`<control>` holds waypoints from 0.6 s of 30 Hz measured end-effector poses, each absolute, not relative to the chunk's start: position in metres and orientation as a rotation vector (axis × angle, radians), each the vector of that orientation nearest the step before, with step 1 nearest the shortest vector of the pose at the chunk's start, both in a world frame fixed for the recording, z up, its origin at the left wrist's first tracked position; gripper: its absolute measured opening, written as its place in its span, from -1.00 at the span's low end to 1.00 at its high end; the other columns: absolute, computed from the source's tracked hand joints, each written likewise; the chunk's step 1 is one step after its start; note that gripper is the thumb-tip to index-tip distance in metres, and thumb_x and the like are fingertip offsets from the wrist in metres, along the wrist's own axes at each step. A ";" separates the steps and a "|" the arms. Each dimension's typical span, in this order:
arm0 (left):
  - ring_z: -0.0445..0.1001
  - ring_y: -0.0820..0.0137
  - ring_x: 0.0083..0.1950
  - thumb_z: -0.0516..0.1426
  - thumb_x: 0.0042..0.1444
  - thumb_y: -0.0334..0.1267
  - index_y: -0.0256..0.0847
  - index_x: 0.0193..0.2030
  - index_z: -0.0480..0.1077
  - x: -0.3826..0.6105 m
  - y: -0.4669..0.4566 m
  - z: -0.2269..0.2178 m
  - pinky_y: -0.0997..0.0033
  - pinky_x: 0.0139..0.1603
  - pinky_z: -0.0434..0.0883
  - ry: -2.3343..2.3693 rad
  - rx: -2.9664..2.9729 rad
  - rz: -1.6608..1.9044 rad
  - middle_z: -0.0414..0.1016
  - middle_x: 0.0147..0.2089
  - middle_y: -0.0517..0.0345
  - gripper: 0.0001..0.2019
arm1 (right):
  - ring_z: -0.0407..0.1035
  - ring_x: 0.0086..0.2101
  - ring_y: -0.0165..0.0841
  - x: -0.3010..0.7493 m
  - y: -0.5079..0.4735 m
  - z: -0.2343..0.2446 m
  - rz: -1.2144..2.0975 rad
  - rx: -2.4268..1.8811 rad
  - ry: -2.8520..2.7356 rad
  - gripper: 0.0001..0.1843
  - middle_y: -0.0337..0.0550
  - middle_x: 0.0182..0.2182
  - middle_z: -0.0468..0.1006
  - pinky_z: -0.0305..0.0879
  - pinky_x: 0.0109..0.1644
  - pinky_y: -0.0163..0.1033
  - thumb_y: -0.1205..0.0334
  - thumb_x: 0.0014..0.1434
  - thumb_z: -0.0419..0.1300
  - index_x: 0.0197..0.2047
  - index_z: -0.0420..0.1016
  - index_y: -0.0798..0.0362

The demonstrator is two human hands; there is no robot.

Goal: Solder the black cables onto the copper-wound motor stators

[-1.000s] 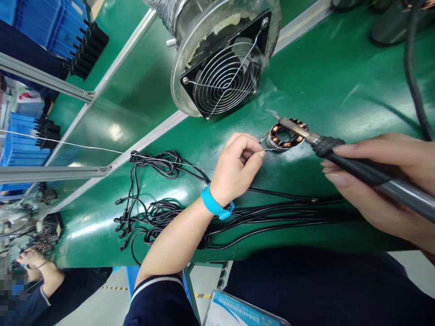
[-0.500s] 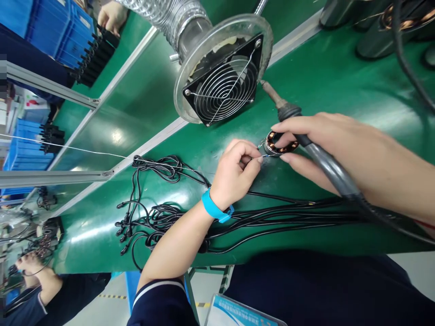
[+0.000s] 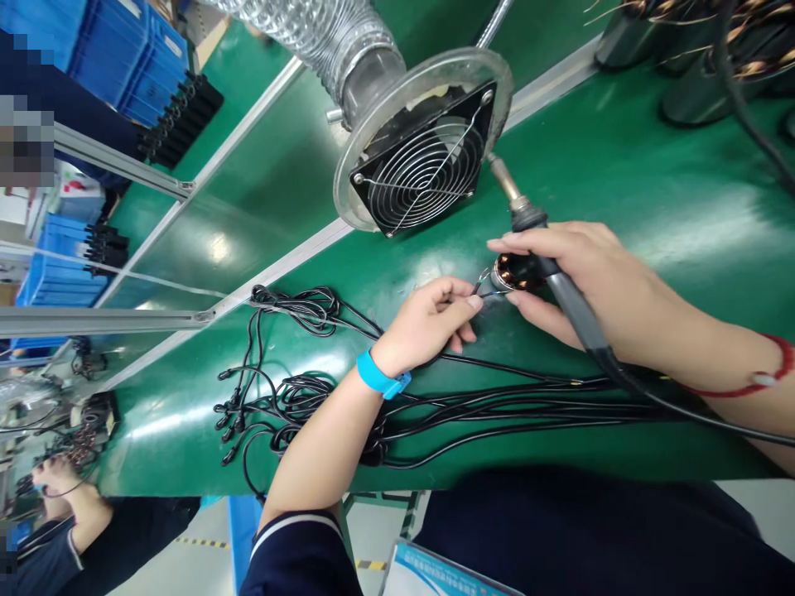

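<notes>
My right hand (image 3: 612, 285) is closed around a soldering iron (image 3: 568, 302), whose metal tip points up toward the fan guard, away from the wires. The same hand's thumb and fingers also hold a small motor stator (image 3: 510, 271), a dark cylinder with copper windings at its end. Thin wires (image 3: 493, 294) come out of that end. My left hand (image 3: 438, 314), with a blue wristband, pinches these wires between thumb and forefinger. Black cables (image 3: 497, 406) run along the bench beneath my hands.
A fume extractor fan (image 3: 426, 182) on a silver duct (image 3: 310, 41) hangs just beyond my hands. Dark cylinders with copper windings (image 3: 692, 91) stand at the upper right. Coiled cables (image 3: 295, 308) lie left. Blue crates (image 3: 118, 58) and a co-worker's hand (image 3: 55, 476) are farther left.
The view has shifted slightly. My right hand has turned, so the iron stands steeper and the stator is angled differently. My left fingers have loosened from a curl into a flatter pinch on the wires.
</notes>
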State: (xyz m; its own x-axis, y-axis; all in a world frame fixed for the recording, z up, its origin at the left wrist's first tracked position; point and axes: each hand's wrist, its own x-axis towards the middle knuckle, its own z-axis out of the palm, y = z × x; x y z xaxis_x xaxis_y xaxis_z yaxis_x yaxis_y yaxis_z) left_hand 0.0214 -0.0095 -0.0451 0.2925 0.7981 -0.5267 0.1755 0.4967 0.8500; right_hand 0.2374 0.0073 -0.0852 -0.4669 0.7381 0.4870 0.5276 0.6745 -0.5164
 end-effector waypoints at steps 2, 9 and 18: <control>0.30 0.62 -0.53 0.25 0.25 -0.21 -0.23 -0.30 0.38 0.020 -0.006 -0.040 0.61 -0.58 0.21 1.215 0.900 0.515 0.49 -0.35 0.22 -0.82 | 0.51 -0.01 -0.08 0.237 0.008 -0.088 0.396 -0.951 -2.189 -0.54 -0.09 0.00 0.61 0.43 0.12 0.10 0.22 0.35 0.15 0.29 0.30 -0.14; 0.09 0.64 -0.56 0.40 0.03 -0.21 -0.23 -0.49 0.36 0.021 -0.003 -0.037 0.56 -0.56 -0.01 1.275 0.785 0.647 0.26 -0.56 0.35 -0.70 | 0.49 -0.12 -0.13 0.237 0.002 -0.086 0.412 -0.896 -2.167 -0.59 -0.14 -0.12 0.62 0.40 0.08 0.05 0.17 0.34 0.15 0.23 0.33 -0.11; 0.28 0.56 -0.50 0.51 -0.04 -0.13 -0.21 -0.46 0.48 0.033 -0.004 -0.038 0.49 -0.42 0.28 1.299 0.767 0.669 0.28 -0.59 0.37 -0.67 | 0.47 -0.13 -0.12 0.239 0.001 -0.084 0.373 -0.850 -2.185 -0.58 -0.11 -0.12 0.61 0.43 0.04 0.04 0.21 0.37 0.12 0.27 0.30 -0.09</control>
